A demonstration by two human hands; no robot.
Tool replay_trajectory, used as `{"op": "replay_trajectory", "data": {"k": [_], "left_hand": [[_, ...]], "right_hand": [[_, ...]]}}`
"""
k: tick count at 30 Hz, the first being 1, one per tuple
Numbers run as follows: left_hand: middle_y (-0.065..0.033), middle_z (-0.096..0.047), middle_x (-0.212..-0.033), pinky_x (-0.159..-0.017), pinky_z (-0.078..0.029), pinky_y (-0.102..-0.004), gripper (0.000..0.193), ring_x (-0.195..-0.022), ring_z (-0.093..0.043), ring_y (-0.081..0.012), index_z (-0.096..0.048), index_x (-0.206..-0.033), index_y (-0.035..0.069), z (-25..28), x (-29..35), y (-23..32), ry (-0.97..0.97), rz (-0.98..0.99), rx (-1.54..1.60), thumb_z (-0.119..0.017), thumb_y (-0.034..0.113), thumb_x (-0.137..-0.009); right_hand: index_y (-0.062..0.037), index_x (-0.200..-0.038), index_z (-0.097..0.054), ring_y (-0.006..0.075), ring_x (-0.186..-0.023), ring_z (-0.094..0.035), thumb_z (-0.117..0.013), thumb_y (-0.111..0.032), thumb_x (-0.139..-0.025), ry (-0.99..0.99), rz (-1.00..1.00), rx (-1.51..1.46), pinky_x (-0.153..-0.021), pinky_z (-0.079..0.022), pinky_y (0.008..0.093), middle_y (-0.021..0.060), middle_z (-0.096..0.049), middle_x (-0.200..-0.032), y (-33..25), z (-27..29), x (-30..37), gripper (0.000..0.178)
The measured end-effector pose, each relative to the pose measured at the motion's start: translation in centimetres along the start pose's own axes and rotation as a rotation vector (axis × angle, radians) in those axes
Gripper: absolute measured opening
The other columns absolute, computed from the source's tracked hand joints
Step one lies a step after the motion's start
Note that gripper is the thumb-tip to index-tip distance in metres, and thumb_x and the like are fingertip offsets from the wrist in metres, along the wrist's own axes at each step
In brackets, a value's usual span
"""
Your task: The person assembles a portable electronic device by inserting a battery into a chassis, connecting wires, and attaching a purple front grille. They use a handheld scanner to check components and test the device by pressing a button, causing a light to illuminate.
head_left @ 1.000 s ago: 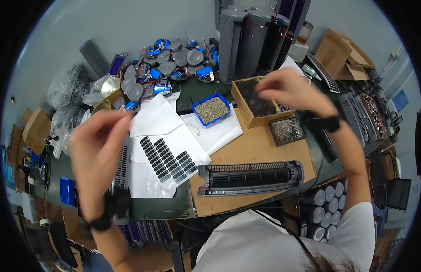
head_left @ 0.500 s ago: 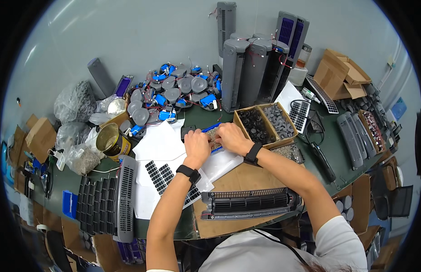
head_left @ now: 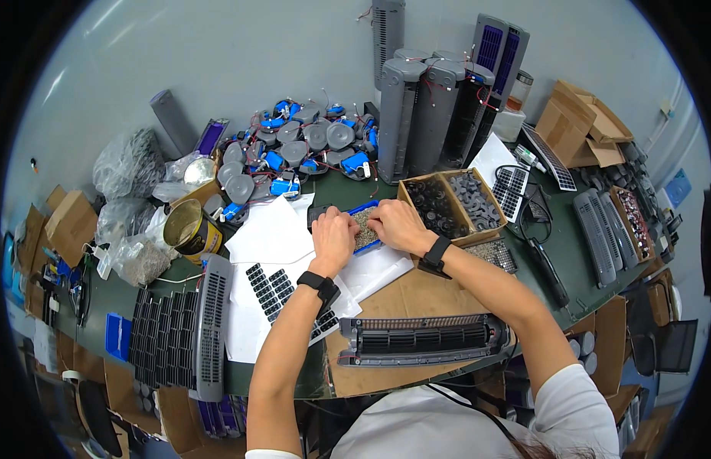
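Past the cardboard mat, a small blue tray [head_left: 366,246] holds a heap of tiny metal pieces, probably screws. My left hand [head_left: 334,238] is at the tray's left side, its fingers bent over the edge and closed. On the opposite side, my right hand [head_left: 402,227] has thumb and fingers pinched together at the rim. Whatever either hand holds is too small or hidden to make out. Nearer to me, a long grey fan housing [head_left: 424,341] with a black slotted roller lies on the cardboard mat [head_left: 386,297].
A divided cardboard box [head_left: 447,206] of black and grey parts stands right of the tray, with an electric screwdriver [head_left: 548,271] beyond. White sheets [head_left: 270,237] and a yellow can [head_left: 193,231] are leftward. Blue-and-grey motor parts [head_left: 294,149] and upright grey housings [head_left: 436,115] line the back.
My hands have moved apart over the tray, baring more of the small metal pieces between them. The view has shifted slightly; the fan housing stays on the mat.
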State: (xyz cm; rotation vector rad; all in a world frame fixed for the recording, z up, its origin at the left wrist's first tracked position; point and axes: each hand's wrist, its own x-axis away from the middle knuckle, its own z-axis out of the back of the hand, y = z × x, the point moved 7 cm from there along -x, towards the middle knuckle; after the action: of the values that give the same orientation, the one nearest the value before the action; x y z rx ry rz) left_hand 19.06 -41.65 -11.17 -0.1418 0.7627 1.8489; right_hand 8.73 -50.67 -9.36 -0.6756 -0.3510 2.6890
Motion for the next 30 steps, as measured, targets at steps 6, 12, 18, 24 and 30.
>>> {"op": "replay_trajectory", "data": {"k": [6, 12, 18, 24, 30], "left_hand": [[-0.0167, -0.071, -0.08, -0.065, -0.053, -0.032, 0.01, -0.067, -0.069, -0.0243, -0.071, -0.087, -0.003, 4.5, 1.7, -0.1, -0.011, 0.131, 0.359, -0.069, 0.006, -0.084], [-0.0068, -0.072, -0.084, -0.069, -0.053, -0.0228, 0.011, -0.078, -0.066, -0.009, -0.071, -0.093, -0.006, 11.7, 11.8, 0.5, -0.155, 0.369, 0.628, -0.071, 0.002, -0.086], [-0.009, -0.072, -0.094, -0.078, -0.056, -0.0227, 0.012, -0.085, -0.069, -0.0111, -0.069, -0.096, -0.005, 10.3, 19.7, 0.0, -0.142, 0.63, 1.12, -0.068, -0.007, -0.084], [-0.0111, -0.071, -0.097, -0.079, -0.056, -0.0219, 0.011, -0.089, -0.069, -0.0126, -0.067, -0.095, -0.006, 8.1, 21.7, 0.4, -0.1, 0.645, 1.191, -0.064, -0.011, -0.085], [-0.0108, -0.071, -0.098, -0.079, -0.056, -0.0221, 0.013, -0.09, -0.069, -0.0136, -0.068, -0.099, -0.006, 7.4, 21.4, 1.1, -0.118, 0.614, 1.16, -0.063, -0.009, -0.087]], "right_hand": [[-0.0036, -0.082, -0.076, 0.0289, -0.069, -0.068, -0.075, -0.011, -0.074, -0.136, -0.049, -0.375, -0.065, -0.053, 0.0378, 0.0154, -0.07, -0.075, -2.5, 2.4, 0.7, 0.011], [-0.0029, -0.079, -0.074, 0.0286, -0.071, -0.067, -0.075, -0.007, -0.071, -0.506, 0.397, -0.62, -0.065, -0.052, 0.0374, 0.012, -0.069, -0.076, -13.3, 2.9, 5.5, 0.009], [-0.0082, -0.077, -0.072, 0.0222, -0.079, -0.061, -0.073, -0.011, -0.077, -0.606, 0.576, -0.366, -0.076, -0.043, 0.036, 0.0033, -0.061, -0.077, -14.8, 0.3, 8.3, 0.003], [-0.012, -0.071, -0.072, 0.0193, -0.081, -0.059, -0.063, -0.01, -0.075, -0.479, 0.714, -0.227, -0.076, -0.039, 0.0343, 0.0028, -0.059, -0.079, -15.5, 0.0, 9.2, 0.01], [-0.0107, -0.074, -0.07, 0.0208, -0.081, -0.06, -0.065, -0.009, -0.075, -0.491, 0.676, -0.218, -0.076, -0.04, 0.035, 0.0035, -0.059, -0.082, -15.1, -0.1, 9.4, 0.006]]}}
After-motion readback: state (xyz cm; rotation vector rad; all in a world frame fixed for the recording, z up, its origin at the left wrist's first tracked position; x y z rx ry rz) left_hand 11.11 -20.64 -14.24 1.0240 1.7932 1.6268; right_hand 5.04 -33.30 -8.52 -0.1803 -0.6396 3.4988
